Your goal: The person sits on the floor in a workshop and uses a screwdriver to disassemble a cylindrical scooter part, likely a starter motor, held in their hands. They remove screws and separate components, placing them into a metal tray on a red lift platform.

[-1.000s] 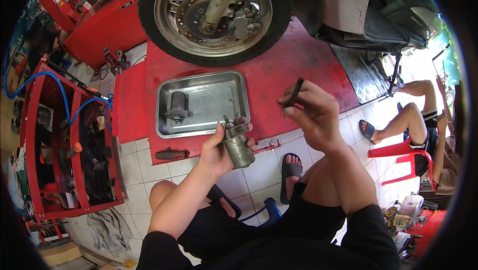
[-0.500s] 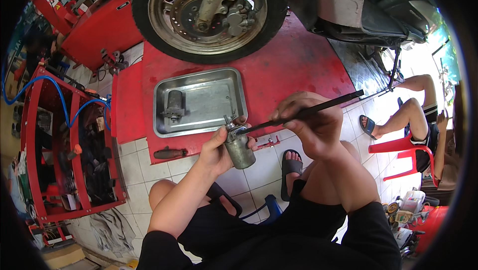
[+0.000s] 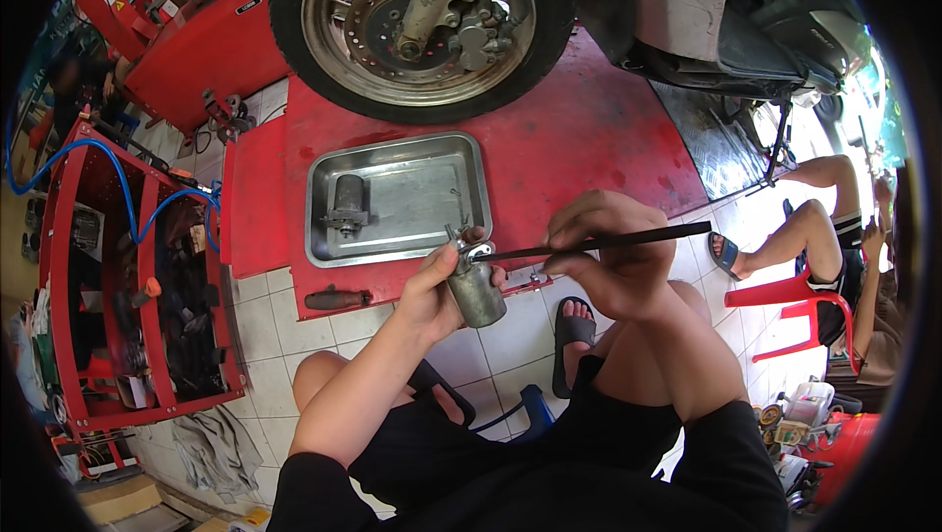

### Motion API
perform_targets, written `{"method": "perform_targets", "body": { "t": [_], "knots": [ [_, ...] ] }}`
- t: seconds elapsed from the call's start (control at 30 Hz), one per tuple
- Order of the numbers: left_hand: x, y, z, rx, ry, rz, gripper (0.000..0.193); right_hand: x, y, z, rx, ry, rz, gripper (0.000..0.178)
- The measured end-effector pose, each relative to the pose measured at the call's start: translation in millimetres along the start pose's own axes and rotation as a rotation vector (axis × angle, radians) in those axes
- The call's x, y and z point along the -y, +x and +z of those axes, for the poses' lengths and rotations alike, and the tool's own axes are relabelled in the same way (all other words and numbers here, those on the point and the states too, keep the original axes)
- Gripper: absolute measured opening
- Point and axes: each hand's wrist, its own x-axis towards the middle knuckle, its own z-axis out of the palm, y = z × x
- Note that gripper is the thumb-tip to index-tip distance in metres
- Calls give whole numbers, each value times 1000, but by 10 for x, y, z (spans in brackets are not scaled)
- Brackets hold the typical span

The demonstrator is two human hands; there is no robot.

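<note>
My left hand [image 3: 432,287] is closed around a small grey metal cylinder, a starter motor [image 3: 478,300], tilted with its fitted end up and away from me. In my right hand [image 3: 620,252], thumb and fingers pinch a long, thin black rod-shaped tool [image 3: 669,235]. Its narrow tip touches the motor's upper end, and its thick end points right. I cannot make out exactly what the tip bears on. Just beyond my left hand, a shallow metal tray [image 3: 397,255] holds a second, similar motor [image 3: 347,200].
The tray rests on a red platform [image 3: 579,130] under a motorcycle wheel [image 3: 329,76]. A dark-handled screwdriver [image 3: 337,298] lies at the platform's near edge. A red tool cart [image 3: 157,306] stands left. Another person's leg [image 3: 810,233] and a red plastic chair [image 3: 785,292] are at right.
The black tool has swung from slanting up to the right to nearly level, its thick end lower. My right hand has turned with it; my left still holds the motor.
</note>
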Motion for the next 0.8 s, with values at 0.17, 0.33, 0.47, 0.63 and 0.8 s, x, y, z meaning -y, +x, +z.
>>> {"method": "perform_targets", "body": {
  "t": [0.17, 0.33, 0.47, 0.63, 0.8],
  "knots": [
    [14, 1, -23, -70, -11, -4, 57, -14, 15, 32, 20, -211, 18, 25],
    [34, 40, -39, -112, -39, -2, 53, -50, -72, 255, -164, 351, 264, 22],
    [66, 4, -125, -133, -7, -50, 51, -69, -48, 88, 32, 5, 370, 14],
    [147, 33, -76, -178, -46, -37, 49, -166, -76, 177, -101, 301, 370, 32],
    [131, 54, -107, -164, -67, -28, 50, -130, -41, 125, -153, 394, 407, 40]
  ]
}}
